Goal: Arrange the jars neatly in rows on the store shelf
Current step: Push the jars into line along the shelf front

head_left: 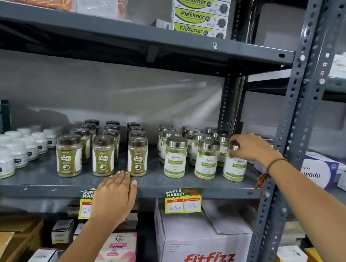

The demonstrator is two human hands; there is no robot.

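Observation:
On the grey metal shelf (pixel 182 186) stand three groups of jars in rows. Silver-lidded jars with green and white labels (pixel 175 157) fill the right part. My right hand (pixel 250 147) grips the lid of the front right silver-lidded jar (pixel 234 169), which stands upright on the shelf. Brown-lidded jars of green powder (pixel 102 155) stand in three rows in the middle. Small white jars (pixel 0 159) are at the left. My left hand (pixel 116 195) rests flat on the shelf's front edge, fingers together, just in front of a brown-lidded jar (pixel 137 159), holding nothing.
A perforated steel upright (pixel 283 144) stands just right of my right wrist. Price tags (pixel 183 201) hang from the shelf edge. A white fitfizz carton (pixel 202 243) and small boxes sit on the shelf below. Green boxes (pixel 201 8) are stacked on the shelf above.

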